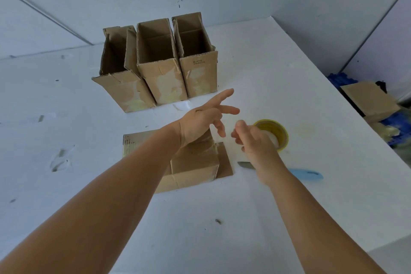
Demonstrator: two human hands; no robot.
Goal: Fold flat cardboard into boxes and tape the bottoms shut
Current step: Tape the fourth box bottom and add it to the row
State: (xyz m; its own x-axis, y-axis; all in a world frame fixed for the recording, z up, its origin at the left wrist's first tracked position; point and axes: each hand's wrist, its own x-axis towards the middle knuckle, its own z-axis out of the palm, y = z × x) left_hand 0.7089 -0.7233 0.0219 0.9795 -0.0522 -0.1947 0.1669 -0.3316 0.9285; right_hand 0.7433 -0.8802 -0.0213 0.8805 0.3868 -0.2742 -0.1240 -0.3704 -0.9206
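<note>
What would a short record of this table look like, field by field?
Surface: white table
Finished boxes: three open boxes standing in a row at the far side
Current work: folded cardboard box lying near the person, under the left hand
Left hand: raised, fingers spread, holding nothing
Right hand: above the tape roll, grip unclear
Tool: blue-handled knife on the table

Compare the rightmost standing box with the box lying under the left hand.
The rightmost standing box stands upright with its top open and the inside visible; the near box lies low on the table with no opening showing. The standing box has nothing over it; the left hand hovers above the near box. Both are worn brown cardboard.
</note>
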